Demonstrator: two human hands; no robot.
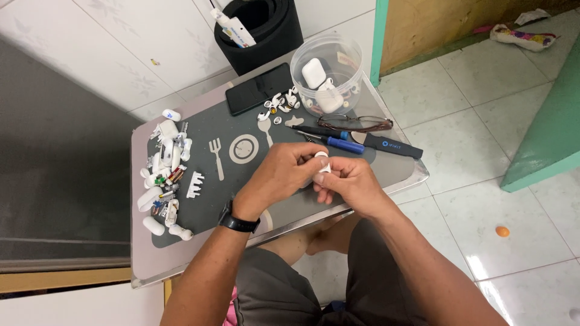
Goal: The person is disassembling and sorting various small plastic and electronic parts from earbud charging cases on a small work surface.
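My left hand and my right hand meet over the near edge of a small grey table. Between their fingertips they pinch a small white earbud. A black watch sits on my left wrist. A dark placemat with a plate and cutlery pattern covers the table under the hands.
A heap of white earbud parts and small batteries lies at the mat's left. Further back are a black phone, a clear tub with white cases, loose earbuds, glasses, a blue screwdriver, a black tool and a black bin.
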